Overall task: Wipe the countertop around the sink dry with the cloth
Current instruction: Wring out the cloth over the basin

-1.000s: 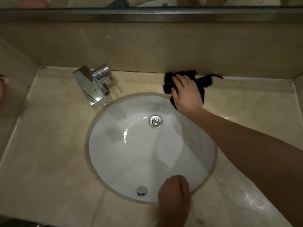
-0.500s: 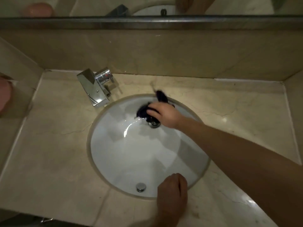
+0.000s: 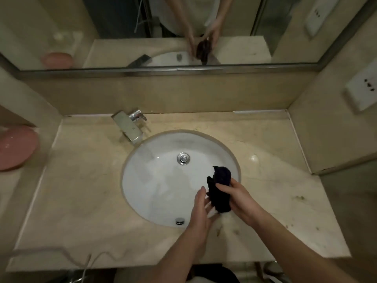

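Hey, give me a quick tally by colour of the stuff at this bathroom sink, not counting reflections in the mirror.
Dark: 1, the cloth
White: 2, the sink and the wall socket
Chrome: 3, the faucet, the drain and the overflow cap
Pink: 1, the basin
Total: 7

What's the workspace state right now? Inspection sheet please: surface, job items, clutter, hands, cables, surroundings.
Surface: beige marble countertop, dark specks near the right front edge.
Job's things: dark cloth bunched up, held over the sink basin, off the counter.
Clutter: pink basin at far left.
Hands: right hand grips the cloth; left hand open, fingers beside the cloth.
Cables: thin cord at the front edge.
Surroundings: chrome faucet, mirror, wall socket.
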{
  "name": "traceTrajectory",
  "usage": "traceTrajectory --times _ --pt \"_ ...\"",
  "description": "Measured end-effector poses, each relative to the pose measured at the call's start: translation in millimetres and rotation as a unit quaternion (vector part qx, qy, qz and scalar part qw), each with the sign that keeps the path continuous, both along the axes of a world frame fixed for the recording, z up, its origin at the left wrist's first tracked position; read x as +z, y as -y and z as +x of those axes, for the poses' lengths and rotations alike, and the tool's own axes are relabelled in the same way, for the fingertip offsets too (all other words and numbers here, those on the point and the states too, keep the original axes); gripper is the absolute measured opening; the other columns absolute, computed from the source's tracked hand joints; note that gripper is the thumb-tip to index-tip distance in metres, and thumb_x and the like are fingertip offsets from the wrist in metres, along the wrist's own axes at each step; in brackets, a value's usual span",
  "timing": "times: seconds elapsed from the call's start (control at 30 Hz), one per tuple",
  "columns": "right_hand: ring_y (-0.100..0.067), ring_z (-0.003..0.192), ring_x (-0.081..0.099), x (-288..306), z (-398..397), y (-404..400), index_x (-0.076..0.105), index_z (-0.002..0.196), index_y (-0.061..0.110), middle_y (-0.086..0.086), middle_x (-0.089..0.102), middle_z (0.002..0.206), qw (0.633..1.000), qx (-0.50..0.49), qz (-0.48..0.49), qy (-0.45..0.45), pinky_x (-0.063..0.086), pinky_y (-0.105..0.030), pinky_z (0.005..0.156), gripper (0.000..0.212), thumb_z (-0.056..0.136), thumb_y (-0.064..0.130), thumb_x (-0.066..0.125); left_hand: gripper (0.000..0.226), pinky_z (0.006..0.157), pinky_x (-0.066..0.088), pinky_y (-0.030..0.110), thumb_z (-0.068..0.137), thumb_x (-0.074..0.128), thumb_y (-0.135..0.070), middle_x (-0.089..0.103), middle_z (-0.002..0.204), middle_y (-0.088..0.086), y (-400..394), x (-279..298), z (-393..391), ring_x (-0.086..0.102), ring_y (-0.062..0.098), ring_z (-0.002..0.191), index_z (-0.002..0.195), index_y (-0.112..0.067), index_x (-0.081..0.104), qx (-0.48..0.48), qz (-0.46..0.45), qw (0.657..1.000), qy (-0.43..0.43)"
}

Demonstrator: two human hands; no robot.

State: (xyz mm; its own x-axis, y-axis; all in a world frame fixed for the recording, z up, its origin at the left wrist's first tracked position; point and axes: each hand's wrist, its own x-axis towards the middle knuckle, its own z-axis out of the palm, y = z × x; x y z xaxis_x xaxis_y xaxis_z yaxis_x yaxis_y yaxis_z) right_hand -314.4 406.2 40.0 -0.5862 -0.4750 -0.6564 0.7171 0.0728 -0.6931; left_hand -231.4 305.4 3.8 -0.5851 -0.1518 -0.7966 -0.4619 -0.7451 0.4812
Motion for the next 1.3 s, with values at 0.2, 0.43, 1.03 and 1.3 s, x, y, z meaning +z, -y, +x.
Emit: traceTrajectory --times 0.2,0.43,1.03,1.3 --pt "-0.016 0.122 0.064 35.3 61.2 36.8 0.057 0.135 0.023 0.001 0.069 0.128 0.997 0.038 -0.014 -0.069 0.046 -0.036 0.106 0.046 0.093 0.010 0.068 0.052 0.104 0.045 0.041 0.094 0.057 -0.049 0.065 0.132 0.012 51.3 37.2 35.3 0.061 0.025 0.124 0.135 -0.017 0.061 -0.001 0.111 0.991 -0.073" --pt "-0.013 0.097 0.072 48.2 83.5 72.8 0.074 0.102 0.017 0.002 0.078 0.097 0.976 0.029 0.133 -0.168 0.054 -0.018 0.076 0.017 0.087 0.025 0.076 0.042 0.075 0.062 0.043 0.092 0.061 -0.054 0.076 0.094 0.008 107.1 43.1 59.5 0.074 0.026 0.087 0.100 -0.014 0.073 -0.014 -0.159 0.986 0.055" --pt "-0.035 0.095 0.072 23.6 90.1 112.7 0.060 0.128 0.022 -0.018 0.075 0.100 0.982 0.149 0.061 -0.098 0.056 -0.048 0.092 0.034 0.095 0.029 0.066 0.071 0.105 0.046 0.054 0.071 0.087 -0.046 0.065 0.125 0.024 144.2 17.4 83.2 0.062 0.041 0.118 0.128 -0.011 0.065 -0.024 0.038 0.997 -0.056" --pt "-0.014 0.054 0.045 -5.7 50.0 129.6 0.066 0.098 0.018 0.001 0.049 0.054 0.950 0.199 0.144 -0.195 0.038 -0.027 0.057 0.006 0.093 0.016 0.069 0.051 0.078 0.056 0.038 0.080 0.081 -0.035 0.071 0.113 0.023 159.8 35.2 67.5 0.069 0.039 0.104 0.119 -0.005 0.070 -0.043 -0.032 0.998 -0.015"
